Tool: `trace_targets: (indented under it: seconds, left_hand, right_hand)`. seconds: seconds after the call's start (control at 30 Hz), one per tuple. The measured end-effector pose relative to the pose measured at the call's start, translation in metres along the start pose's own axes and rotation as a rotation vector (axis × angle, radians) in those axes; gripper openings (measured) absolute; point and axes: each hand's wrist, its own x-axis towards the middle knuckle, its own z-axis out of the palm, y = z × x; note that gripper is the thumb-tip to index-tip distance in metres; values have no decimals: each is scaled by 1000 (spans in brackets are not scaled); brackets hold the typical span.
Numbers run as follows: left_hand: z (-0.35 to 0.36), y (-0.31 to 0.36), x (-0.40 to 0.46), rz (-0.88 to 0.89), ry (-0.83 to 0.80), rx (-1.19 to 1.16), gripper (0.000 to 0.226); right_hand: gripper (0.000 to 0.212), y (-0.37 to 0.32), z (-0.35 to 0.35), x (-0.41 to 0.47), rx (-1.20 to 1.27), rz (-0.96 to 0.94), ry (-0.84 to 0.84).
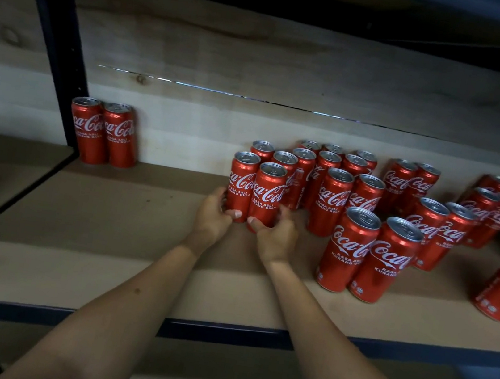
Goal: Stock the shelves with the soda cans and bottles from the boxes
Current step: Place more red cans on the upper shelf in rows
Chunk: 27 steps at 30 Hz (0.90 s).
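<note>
Two red Coca-Cola cans stand side by side on the brown shelf board point(125, 235). My left hand point(213, 214) grips the base of the left can point(241, 184). My right hand point(277, 235) grips the base of the right can point(267, 196). Both cans are upright and touch each other, at the front left of a cluster of several more red cans point(334, 182).
A pair of cans point(103, 133) stands at the back left by the black upright post point(56, 63). Another pair point(368, 255) stands near the front on the right, with more cans point(492, 209) beyond. The shelf's dark front rail point(220, 332) runs below my forearms.
</note>
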Motion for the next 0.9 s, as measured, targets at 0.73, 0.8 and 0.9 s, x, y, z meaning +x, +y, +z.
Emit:
trace_targets:
  seconds: [0.73, 0.8, 0.9]
  left_hand:
    - [-177, -3, -19, -11, 367, 240, 60]
    - [-181, -5, -17, -22, 372, 245, 61]
    - [-186, -9, -13, -30, 366, 228, 63]
  right_hand:
    - [61, -56, 159, -34, 202, -55, -386]
    - [61, -55, 165, -33, 200, -55, -393]
    - [63, -54, 169, -31, 191, -58, -405]
